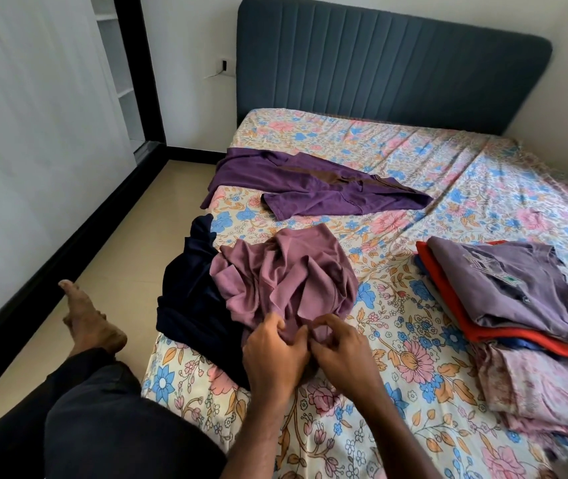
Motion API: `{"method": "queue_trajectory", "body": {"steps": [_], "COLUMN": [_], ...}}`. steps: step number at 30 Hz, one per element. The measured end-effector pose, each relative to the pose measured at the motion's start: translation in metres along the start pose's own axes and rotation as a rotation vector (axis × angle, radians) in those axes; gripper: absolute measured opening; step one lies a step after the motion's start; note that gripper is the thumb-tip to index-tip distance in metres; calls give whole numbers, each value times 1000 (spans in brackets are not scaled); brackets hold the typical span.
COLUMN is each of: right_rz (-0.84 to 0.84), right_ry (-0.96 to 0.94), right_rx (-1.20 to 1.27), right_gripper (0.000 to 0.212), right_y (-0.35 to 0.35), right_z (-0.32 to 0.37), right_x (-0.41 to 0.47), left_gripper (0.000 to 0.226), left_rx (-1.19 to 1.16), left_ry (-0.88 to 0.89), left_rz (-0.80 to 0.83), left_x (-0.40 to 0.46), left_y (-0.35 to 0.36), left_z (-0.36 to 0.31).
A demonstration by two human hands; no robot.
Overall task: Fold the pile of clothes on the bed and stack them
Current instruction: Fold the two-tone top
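A crumpled mauve garment (289, 278) lies on the floral bed sheet (396, 340) in front of me, partly over a dark navy garment (192, 305) at the bed's left edge. My left hand (273, 350) and my right hand (339, 350) sit side by side at its near edge, each pinching the mauve cloth with curled fingers. A dark purple shirt (313, 188) lies spread out farther back. At the right stands a stack of folded clothes (517, 299), with a greyish purple shirt on top and a red piece under it.
A blue padded headboard (389, 67) closes the far end of the bed. My leg in dark trousers and bare foot (85, 319) reach over the tiled floor at the left. A white sliding wardrobe door (33, 133) lines the left side.
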State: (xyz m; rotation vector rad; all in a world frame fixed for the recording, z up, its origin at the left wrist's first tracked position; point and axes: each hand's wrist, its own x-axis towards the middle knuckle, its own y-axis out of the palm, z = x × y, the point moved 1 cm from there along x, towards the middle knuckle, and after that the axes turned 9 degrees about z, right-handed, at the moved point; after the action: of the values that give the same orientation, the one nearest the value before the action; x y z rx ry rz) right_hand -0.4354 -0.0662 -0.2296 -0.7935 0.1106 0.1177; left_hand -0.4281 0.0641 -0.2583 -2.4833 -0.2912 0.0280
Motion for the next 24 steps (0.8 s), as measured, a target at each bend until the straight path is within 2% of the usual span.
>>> {"method": "queue_trajectory", "body": {"steps": [3, 5, 6, 8, 10, 11, 12, 14, 15, 16, 18, 20, 22, 24], "right_rz": [52, 93, 74, -76, -233, -253, -225, -98, -57, -53, -124, -172, -192, -166], "right_ry": [-13, 11, 24, 26, -7, -12, 13, 119, 163, 179, 134, 92, 51, -39], "right_rx": [105, 144, 157, 126, 19, -18, -54, -175, -244, -297, -312, -236, -96, 116], "right_gripper": [28, 16, 17, 34, 32, 31, 42, 77, 87, 89, 75, 59, 45, 39], "right_y": [-10, -15, -18, -23, -23, -20, -16, -1, 7, 12, 14, 5, -10, -23], "right_z": [-8, -7, -3, 7, 19, 23, 26, 28, 26, 27, 27, 26, 20, 17], "right_x": [-30, -34, -33, -23, -4, 8, 21, 43, 49, 51, 51, 47, 36, 18], "left_gripper": [37, 51, 51, 34, 17, 13, 13, 13, 13, 12, 11, 3, 7, 16], "left_rx": [-111, -64, -23, -40, -189, -290, -395, -594, -694, -785, -868, -837, -770, -751], "left_ry": [27, 9, 2, -48, -105, -132, -149, -186, -217, -242, -264, -225, -148, -98], "left_rz": [-103, -98, -94, -92, -125, -130, -131, -102, -79, -53, -9, 8, 13, 8], "left_x": [-10, -8, -6, -4, -4, -4, -3, -1, 0, 2, 0, -5, -8, -10], "left_y": [-3, -1, 0, 0, -3, -6, -10, -19, -24, -26, -33, -37, -42, -46], "left_z": [-1, -7, -10, -12, -10, -7, -4, 3, 7, 12, 16, 16, 10, 1]}}
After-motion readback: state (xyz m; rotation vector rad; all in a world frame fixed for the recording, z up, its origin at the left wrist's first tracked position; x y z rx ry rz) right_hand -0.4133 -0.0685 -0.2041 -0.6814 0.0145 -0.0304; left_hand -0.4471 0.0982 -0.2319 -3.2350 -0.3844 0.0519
